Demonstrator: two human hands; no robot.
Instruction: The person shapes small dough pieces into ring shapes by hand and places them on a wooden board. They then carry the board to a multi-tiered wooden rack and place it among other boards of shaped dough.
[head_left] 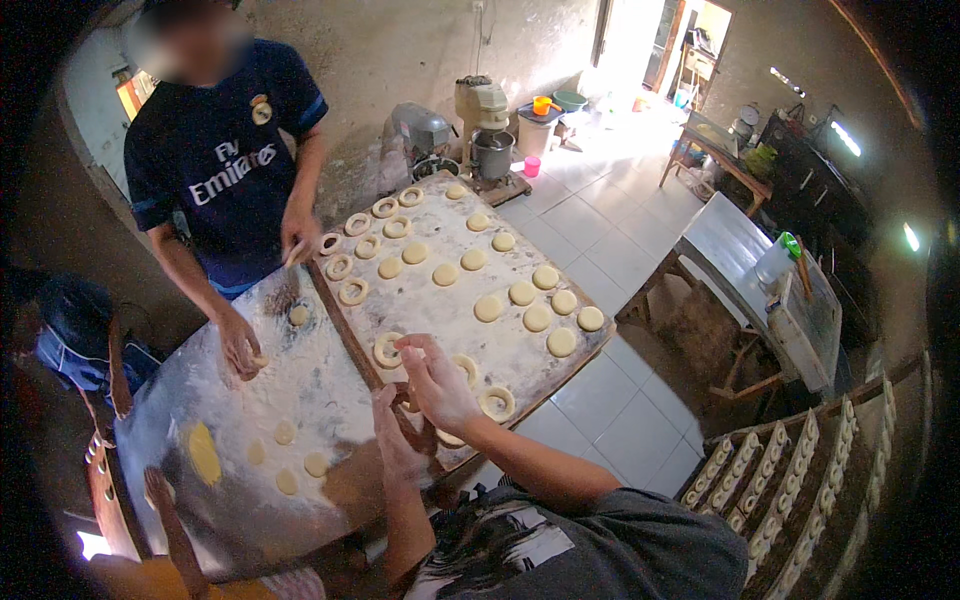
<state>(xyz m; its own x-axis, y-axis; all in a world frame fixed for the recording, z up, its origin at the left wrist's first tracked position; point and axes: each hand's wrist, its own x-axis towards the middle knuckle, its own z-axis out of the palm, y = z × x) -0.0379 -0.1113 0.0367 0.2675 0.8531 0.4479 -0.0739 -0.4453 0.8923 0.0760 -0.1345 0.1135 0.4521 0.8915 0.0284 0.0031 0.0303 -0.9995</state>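
My left hand (396, 440) and my right hand (440, 388) meet over the near end of the floured wooden board (440, 325). Their fingers are curled close together; a small piece between them, perhaps dough, is mostly hidden. Beside my right hand lie a dough ring (387, 350), another dough ring (465, 370) partly behind it, and a third dough ring (497, 403) by the board's near edge. Flat dough rounds (537, 318) cover the right side of this board. More dough rings (340, 266) line its far left side.
A person (225, 160) in a dark jersey handles dough across the metal table (300, 540). Another person's hand (158, 490) reaches over its left end. Flattened yellow dough (203, 455) lies there. Racked trays (770, 480) of rings stand right; a mixer (490, 130) stands behind the board.
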